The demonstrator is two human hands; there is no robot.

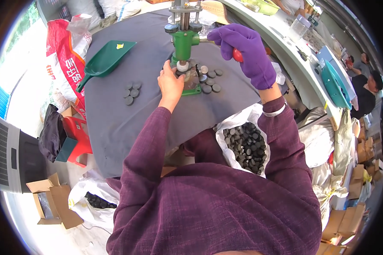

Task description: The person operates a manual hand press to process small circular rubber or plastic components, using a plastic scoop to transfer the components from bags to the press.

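A green hand press (183, 46) with a steel top stands toward the far side of the grey-covered table. My bare left hand (171, 85) is at its base, fingers curled beside the white plunger tip (182, 66). What those fingers pinch is hidden. In a purple glove, my right hand (247, 53) is closed around the press lever, whose red ball knob (237, 55) shows below the fingers. Several dark round caps (211, 82) lie just right of the press base. Another small group of dark caps (132, 93) lies left of my left hand.
A green dustpan (108, 59) rests at the table's left. A white sack of dark caps (246, 146) stands against the near edge by my lap. On the floor are another sack (93, 193), a red stool (78, 140) and an open carton (54, 202). People sit at the far right.
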